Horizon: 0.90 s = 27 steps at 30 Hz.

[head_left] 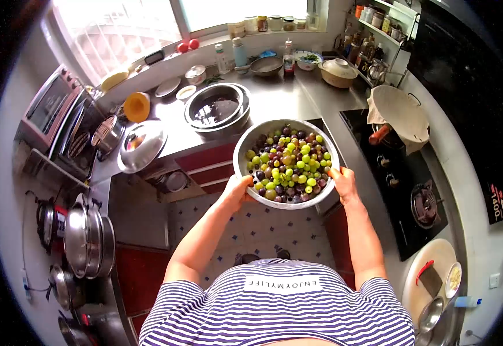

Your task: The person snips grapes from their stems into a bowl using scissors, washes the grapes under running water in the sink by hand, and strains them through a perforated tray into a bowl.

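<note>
A wide round metal bowl (241, 151) full of loose green and dark purple grapes (290, 164) is held out in front of my body, above the floor near the counter edge. My left hand (241, 189) grips its lower left rim, thumb on the edge and the other fingers mostly hidden beneath. On the opposite side my right hand (343, 182) grips the right rim, fingers partly hidden under the bowl. Just beyond it on the counter sits a large metal pot (198, 122) with dark liquid inside, its surface catching reflections.
A domed metal lid (143, 145) and an orange bowl (137, 107) lie on the left counter. To the right is a black gas stove (391, 199) with a cloth-covered pan (400, 115). A cleaver with a red handle (424, 270) rests on a round cutting board (436, 254).
</note>
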### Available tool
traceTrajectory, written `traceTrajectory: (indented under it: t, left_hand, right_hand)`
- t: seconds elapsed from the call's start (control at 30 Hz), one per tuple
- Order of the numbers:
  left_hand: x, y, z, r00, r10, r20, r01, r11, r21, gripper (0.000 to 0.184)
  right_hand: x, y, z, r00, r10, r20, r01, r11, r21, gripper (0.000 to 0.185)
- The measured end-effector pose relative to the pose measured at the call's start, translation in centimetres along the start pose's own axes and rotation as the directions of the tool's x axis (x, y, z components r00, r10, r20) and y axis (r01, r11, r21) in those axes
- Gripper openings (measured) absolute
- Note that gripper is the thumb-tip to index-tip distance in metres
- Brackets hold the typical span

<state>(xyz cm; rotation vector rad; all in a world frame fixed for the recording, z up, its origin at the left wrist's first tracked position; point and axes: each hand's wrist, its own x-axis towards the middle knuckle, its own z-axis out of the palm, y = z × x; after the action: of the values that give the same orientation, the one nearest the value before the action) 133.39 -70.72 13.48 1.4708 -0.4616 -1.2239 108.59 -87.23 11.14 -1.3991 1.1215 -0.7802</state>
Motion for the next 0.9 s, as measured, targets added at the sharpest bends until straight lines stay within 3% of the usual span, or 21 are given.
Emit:
traceTrajectory:
  t: [0.1,0.2,0.27,0.33,0.37,0.5,0.67,0.8,0.87,0.9]
  left_hand:
    - [8.1,3.5,2.2,0.999,-0.015,-0.036,0.017,0.998,0.057,0.030]
    - [15.0,3.9,3.4,1.000,0.009,-0.028,-0.011,0.998,-0.064,0.025]
    - [20.2,4.2,3.6,0.999,-0.038,0.007,0.039,0.999,-0.023,0.030]
    - [24.9,4.9,4.5,0.999,-0.054,0.004,0.054,0.998,-0.035,0.032]
    - [26.9,4.9,4.9,0.998,-0.049,0.037,0.051,0.997,-0.055,0.032]
    - [33.5,4.7,5.2,0.994,0.007,-0.105,-0.016,0.996,-0.087,0.033]
    - [37.8,5.7,6.2,0.985,0.044,-0.167,-0.063,0.992,-0.112,0.032]
    - [39.3,6.3,7.0,0.977,0.031,-0.211,-0.067,0.984,-0.165,0.035]
    - [39.8,6.9,7.1,0.941,-0.118,-0.318,0.083,0.989,-0.122,0.038]
    - [40.5,6.0,6.7,0.971,-0.072,-0.228,0.034,0.985,-0.168,0.040]
  right_hand:
    - [9.4,0.9,0.3,0.996,0.076,-0.055,-0.073,0.995,0.067,0.028]
    - [15.9,1.9,0.7,0.991,0.069,-0.119,-0.056,0.992,0.113,0.028]
    - [20.3,1.8,0.8,0.982,0.087,-0.170,-0.069,0.992,0.107,0.025]
    - [25.6,2.6,0.6,0.973,0.114,-0.199,-0.120,0.993,-0.018,0.024]
    - [28.1,3.1,0.5,0.969,0.142,-0.204,-0.149,0.989,-0.018,0.024]
    - [37.9,6.1,3.1,0.992,0.103,-0.077,-0.092,0.986,0.138,0.023]
    - [43.6,6.8,4.0,0.979,0.194,-0.063,-0.181,0.969,0.169,0.027]
    - [44.6,6.3,4.7,0.985,0.170,-0.039,-0.151,0.940,0.305,0.042]
    - [44.5,7.5,4.7,0.982,0.190,-0.022,-0.157,0.869,0.469,0.048]
    - [43.0,6.8,4.8,0.978,0.204,-0.034,-0.160,0.853,0.496,0.051]
